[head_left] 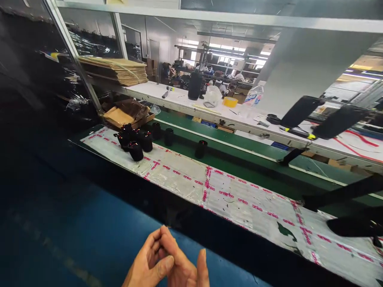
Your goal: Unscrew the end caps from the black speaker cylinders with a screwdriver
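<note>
My left hand [149,261] and my right hand [183,259] are in front of the bench, low in the head view. Their fingers meet or overlap at the tips. Nothing shows in either one. On the left hand the fingers are loosely bent, with the thumb apart from them. The right hand has its fingers stretched out and its thumb spread wide. Nearest beyond them runs a long bench strip [179,187], wrapped in plastic and pink-printed tape. Small black cylinders [136,151] stand bunched at its left end.
Another black cylinder [201,149] stands on the green belt [239,159]. Larger black cylinders [353,226] lie at the right. The shelf [179,99] above holds stacked cardboard [119,71], yellow tape [230,102], a bottle [254,95] and tall black cylinders [302,112]. Metal posts frame it.
</note>
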Demonstrator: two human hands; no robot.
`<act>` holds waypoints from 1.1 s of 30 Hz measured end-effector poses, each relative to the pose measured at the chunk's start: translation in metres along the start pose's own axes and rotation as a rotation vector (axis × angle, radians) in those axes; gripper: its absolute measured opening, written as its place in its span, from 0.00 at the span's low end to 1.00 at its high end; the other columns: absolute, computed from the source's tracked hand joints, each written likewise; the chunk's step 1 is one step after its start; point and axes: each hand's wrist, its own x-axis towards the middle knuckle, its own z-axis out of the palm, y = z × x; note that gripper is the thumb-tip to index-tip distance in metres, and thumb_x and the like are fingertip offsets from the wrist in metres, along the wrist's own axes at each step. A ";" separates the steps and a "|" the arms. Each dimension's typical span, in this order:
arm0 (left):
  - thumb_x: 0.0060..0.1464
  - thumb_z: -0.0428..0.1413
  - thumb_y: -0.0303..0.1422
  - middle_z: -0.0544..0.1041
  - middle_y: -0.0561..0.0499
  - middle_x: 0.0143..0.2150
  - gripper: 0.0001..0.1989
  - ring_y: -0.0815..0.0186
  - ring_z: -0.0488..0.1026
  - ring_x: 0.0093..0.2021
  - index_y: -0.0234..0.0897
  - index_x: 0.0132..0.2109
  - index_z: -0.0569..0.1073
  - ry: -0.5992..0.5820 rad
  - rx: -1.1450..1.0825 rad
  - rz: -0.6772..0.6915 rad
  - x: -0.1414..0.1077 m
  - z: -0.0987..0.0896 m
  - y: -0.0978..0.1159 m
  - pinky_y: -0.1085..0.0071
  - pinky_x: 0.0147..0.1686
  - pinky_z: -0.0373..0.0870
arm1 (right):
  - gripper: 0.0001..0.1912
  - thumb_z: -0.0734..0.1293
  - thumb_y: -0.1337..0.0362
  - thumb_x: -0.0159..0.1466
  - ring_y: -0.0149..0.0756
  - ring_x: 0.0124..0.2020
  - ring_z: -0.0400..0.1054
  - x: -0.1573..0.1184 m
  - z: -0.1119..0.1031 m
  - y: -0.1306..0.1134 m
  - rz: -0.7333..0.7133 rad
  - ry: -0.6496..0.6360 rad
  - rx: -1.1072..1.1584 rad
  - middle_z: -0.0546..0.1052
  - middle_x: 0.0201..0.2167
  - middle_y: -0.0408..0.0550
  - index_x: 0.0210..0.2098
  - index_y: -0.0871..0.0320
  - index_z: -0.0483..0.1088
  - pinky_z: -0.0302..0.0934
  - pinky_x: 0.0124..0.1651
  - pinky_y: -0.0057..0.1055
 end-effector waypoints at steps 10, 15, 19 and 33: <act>0.40 0.74 0.48 0.81 0.40 0.51 0.43 0.44 0.79 0.54 0.41 0.62 0.71 -0.058 -0.009 0.002 0.119 -0.050 0.078 0.51 0.59 0.74 | 0.47 0.54 0.23 0.62 0.56 0.67 0.63 0.134 0.060 0.013 0.040 0.065 0.047 0.75 0.61 0.57 0.50 0.55 0.82 0.50 0.70 0.53; 0.41 0.74 0.47 0.81 0.42 0.50 0.40 0.46 0.79 0.53 0.41 0.60 0.72 -0.069 -0.029 -0.043 0.150 -0.058 0.111 0.51 0.60 0.73 | 0.44 0.62 0.24 0.60 0.56 0.71 0.57 0.172 0.068 0.014 0.080 0.034 0.074 0.73 0.63 0.52 0.50 0.55 0.82 0.49 0.72 0.48; 0.42 0.73 0.47 0.81 0.42 0.51 0.41 0.46 0.79 0.54 0.42 0.61 0.70 -0.062 -0.017 -0.072 0.169 -0.056 0.126 0.54 0.59 0.74 | 0.42 0.59 0.26 0.63 0.55 0.72 0.55 0.195 0.073 0.012 0.044 0.017 0.038 0.71 0.65 0.51 0.50 0.54 0.82 0.46 0.73 0.49; 0.38 0.73 0.53 0.79 0.38 0.57 0.47 0.43 0.75 0.61 0.42 0.63 0.67 0.053 0.015 0.000 0.246 -0.017 0.110 0.55 0.57 0.75 | 0.41 0.61 0.25 0.61 0.56 0.68 0.62 0.278 0.031 -0.026 0.052 -0.045 -0.044 0.73 0.63 0.53 0.46 0.53 0.83 0.59 0.66 0.49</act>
